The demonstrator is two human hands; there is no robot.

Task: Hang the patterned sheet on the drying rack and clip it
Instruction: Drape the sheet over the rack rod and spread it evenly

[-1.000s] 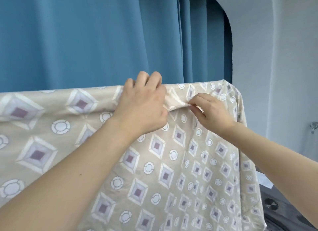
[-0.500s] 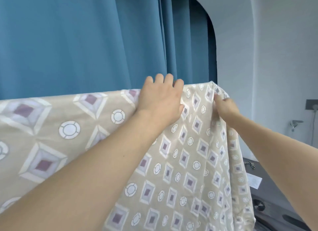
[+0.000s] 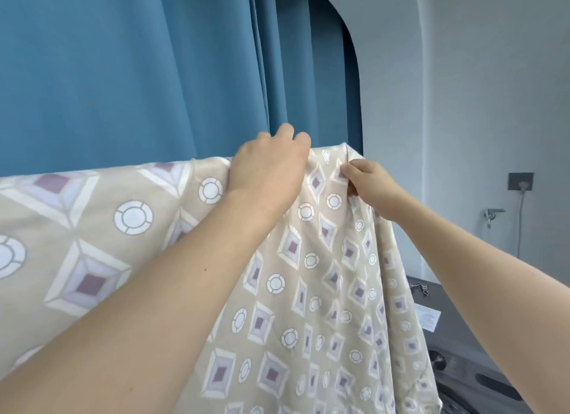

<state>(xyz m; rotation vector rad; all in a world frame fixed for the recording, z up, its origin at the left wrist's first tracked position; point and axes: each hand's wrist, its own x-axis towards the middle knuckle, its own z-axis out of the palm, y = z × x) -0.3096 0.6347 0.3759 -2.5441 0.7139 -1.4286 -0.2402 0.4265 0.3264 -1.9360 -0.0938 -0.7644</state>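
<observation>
Patterned sheet (image 3: 191,259) hangs draped over a high bar, hidden beneath the cloth, in front of the blue curtain (image 3: 123,74). Left hand (image 3: 268,173) hooks curled fingers over the top fold, gripping it. Right hand (image 3: 367,179) pinches the corner cloth. No clip visible. Recommendation: pull the corner taut, level the fold, then clip there.

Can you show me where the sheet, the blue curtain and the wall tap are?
sheet (image 3: 308,290): head view, on the hanging patterned front.
curtain (image 3: 138,74): head view, on its broad blue folds above the sheet.
tap (image 3: 493,213): head view, on the metal body at the right wall.
</observation>
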